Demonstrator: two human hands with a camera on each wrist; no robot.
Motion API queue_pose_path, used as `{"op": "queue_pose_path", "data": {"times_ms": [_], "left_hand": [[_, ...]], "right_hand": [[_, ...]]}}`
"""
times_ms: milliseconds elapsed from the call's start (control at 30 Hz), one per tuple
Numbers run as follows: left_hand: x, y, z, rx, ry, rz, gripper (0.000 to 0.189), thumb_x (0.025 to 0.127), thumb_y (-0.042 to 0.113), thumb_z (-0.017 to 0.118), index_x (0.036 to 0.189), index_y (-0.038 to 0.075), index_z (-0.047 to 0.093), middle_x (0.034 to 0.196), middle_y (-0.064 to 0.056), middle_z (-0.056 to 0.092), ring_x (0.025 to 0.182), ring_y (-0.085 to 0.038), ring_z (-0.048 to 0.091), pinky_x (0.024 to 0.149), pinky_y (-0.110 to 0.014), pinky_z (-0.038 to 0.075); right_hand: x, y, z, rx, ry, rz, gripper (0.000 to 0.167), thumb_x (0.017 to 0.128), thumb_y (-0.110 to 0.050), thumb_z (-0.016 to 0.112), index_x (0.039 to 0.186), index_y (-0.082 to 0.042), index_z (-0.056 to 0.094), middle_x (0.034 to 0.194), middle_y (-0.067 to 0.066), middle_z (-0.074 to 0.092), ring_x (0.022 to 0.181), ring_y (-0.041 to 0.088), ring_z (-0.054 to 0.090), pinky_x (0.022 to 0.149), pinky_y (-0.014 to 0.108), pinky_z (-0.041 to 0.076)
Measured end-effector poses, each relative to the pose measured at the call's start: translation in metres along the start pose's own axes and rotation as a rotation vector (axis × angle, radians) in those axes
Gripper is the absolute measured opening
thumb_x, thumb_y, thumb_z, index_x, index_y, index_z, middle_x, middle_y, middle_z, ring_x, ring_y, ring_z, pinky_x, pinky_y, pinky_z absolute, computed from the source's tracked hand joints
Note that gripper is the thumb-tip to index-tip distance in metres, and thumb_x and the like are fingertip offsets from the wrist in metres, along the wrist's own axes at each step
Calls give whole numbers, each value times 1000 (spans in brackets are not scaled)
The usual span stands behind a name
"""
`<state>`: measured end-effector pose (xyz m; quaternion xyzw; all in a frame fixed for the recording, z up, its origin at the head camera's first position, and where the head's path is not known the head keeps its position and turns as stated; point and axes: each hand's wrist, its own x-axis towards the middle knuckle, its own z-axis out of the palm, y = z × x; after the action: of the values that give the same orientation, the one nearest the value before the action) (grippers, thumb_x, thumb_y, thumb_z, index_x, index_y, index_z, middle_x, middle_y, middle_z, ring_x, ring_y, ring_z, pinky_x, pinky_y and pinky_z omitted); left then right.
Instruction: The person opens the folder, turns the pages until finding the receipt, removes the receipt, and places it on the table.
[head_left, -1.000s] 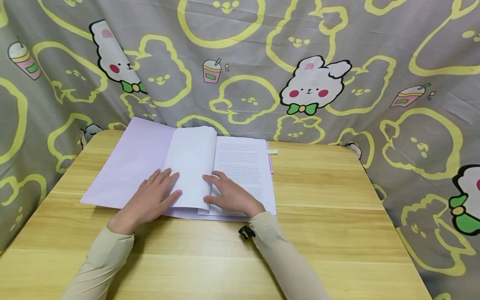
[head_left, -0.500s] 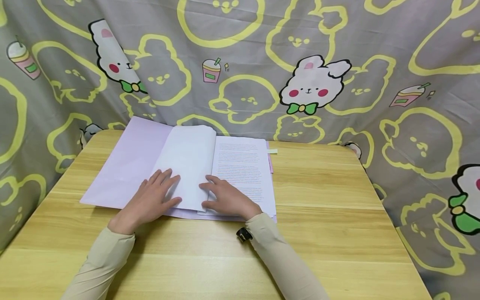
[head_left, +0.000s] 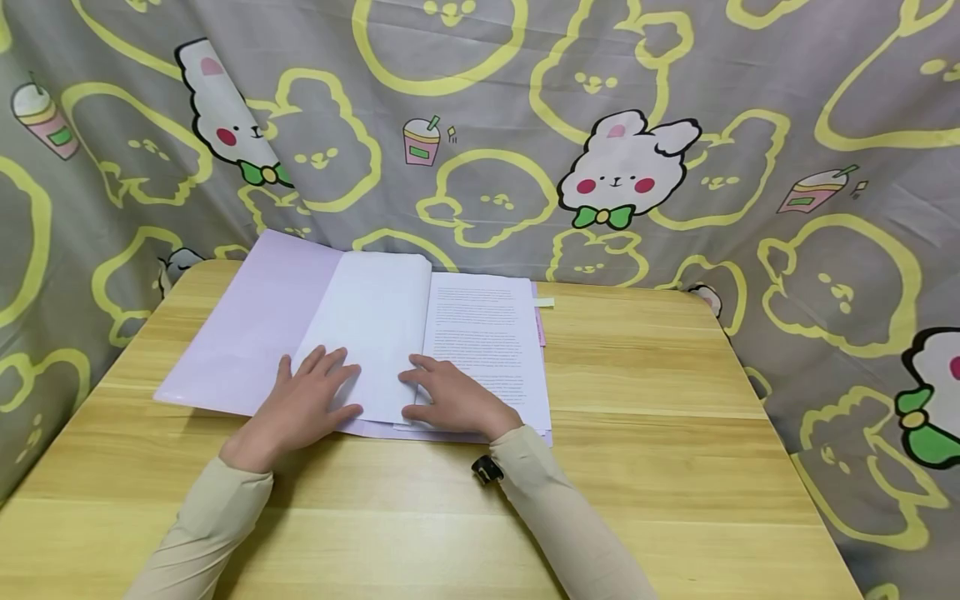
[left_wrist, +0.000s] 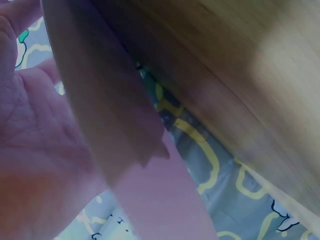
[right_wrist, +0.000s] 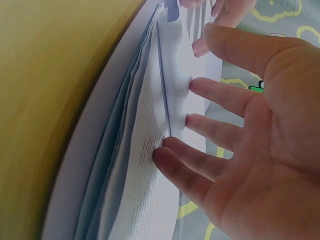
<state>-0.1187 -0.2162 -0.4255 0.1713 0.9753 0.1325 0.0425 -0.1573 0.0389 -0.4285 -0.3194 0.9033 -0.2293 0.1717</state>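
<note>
A lilac-covered document [head_left: 247, 325] lies spread on the table, its front cover folded out to the left. On the turned side is a blank white page [head_left: 367, 308]; a page of printed text [head_left: 483, 304] faces it on the right. My left hand [head_left: 300, 400] rests with spread fingers over the cover and the blank page's lower left. In the left wrist view, the cover [left_wrist: 155, 200] stands raised beside the palm. My right hand [head_left: 461, 400] has its extended fingertips at the fold between the two pages. The right wrist view shows these fingertips [right_wrist: 197, 85] against the paper.
Pale sticky tabs [head_left: 545, 302] stick out past the document's right edge. The wooden table [head_left: 645, 400] reaches back to a grey patterned curtain [head_left: 495, 100]. A small black device [head_left: 487, 469] sits at the right cuff.
The blank page has spread further left and lies flatter. My right hand has shifted slightly left onto the fold. The left hand's fingers have spread wider, and the cover's outer edge has moved slightly left.
</note>
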Motion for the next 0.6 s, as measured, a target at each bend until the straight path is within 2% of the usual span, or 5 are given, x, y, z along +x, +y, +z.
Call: {"op": "queue_pose_path", "data": {"times_ms": [367, 600], "left_hand": [[1, 0, 2, 17, 3, -13, 60, 92, 37, 74, 141, 5, 59, 155, -26, 43, 146, -53, 29, 107, -85, 10], [1, 0, 3, 16, -10, -26, 60, 93, 37, 74, 141, 5, 59, 155, -26, 43, 146, -53, 30, 107, -84, 14]], "right_hand": [[-3, 3, -7, 28, 7, 17, 54, 100, -40, 64, 149, -19, 54, 163, 5, 40, 149, 29, 39, 120, 42, 34], [-4, 15, -15, 70, 36, 18, 54, 101, -37, 63, 150, -15, 53, 157, 8, 47, 147, 28, 41, 121, 41, 32]]}}
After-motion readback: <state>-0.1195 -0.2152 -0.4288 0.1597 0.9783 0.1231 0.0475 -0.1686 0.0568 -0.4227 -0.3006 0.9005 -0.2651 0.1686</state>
